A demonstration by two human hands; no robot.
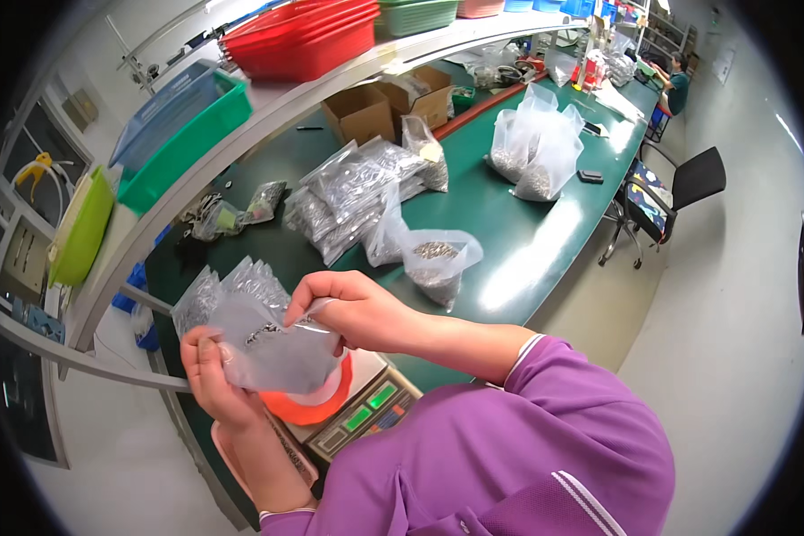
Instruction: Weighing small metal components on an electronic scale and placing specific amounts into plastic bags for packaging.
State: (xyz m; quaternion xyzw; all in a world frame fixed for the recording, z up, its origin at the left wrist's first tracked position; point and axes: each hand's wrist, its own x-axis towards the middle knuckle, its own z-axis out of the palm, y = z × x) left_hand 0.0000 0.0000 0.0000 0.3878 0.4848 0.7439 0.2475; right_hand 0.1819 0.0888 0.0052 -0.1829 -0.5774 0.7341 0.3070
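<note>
Between my hands is a translucent plastic bag (272, 357) with some small dark metal parts inside. My left hand (216, 375) grips its left side, thumb and fingers closed on the plastic. Fingers bent, my right hand (353, 308) pinches the bag's upper right edge. Below the bag, partly covered by it, an orange-red dish (308, 413) rests on a digital weighing scale (371, 415) with lit green displays. A pink tray (228, 447) of small parts sits beside the scale, mostly hidden by my left forearm. Filled clear bags (255, 281) lie just beyond my hands.
A stack of flat filled bags (348, 183) and an open bag of metal parts (439, 268) stand on the green table (500, 259). Farther off are more upright bags (536, 147) and cardboard boxes (362, 112). A shelf (317, 85) with coloured trays overhangs the left. A chair (665, 192) stands right.
</note>
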